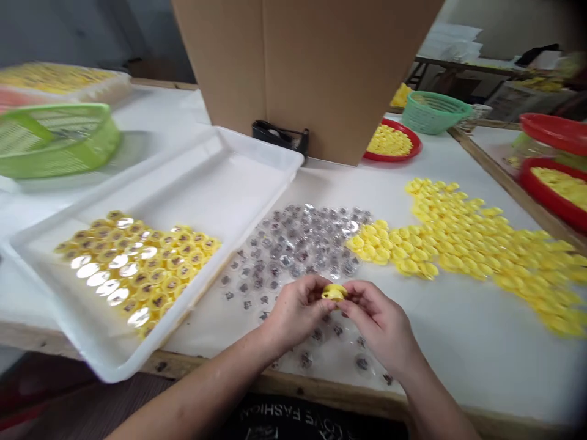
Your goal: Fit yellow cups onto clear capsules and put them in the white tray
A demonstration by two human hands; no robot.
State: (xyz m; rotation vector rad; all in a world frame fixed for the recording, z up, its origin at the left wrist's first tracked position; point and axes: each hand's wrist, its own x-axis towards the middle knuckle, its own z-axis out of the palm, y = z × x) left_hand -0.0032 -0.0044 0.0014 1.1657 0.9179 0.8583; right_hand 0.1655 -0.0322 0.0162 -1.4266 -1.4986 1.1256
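Note:
Near the table's front edge, my left hand (300, 308) and my right hand (378, 321) pinch one small round yellow plastic piece (334, 292) between them, held just above the tabletop. Clear round discs with dark printed pictures (293, 244) lie spread beneath and beyond my hands. To the right spreads a large patch of loose yellow cup-shaped pieces (458, 238). At left, a white tray (250, 146) holds rows of yellow pieces with pictures and shiny clear faces (147, 263).
A tall cardboard sheet (307, 73) stands at the back, with a black tape dispenser (282, 135) before it. A lime green basket (59, 140) is at far left. Red plates (415, 143) of yellow pieces and a teal basket (433, 113) stand at right. A wooden edge (293, 382) runs along the front.

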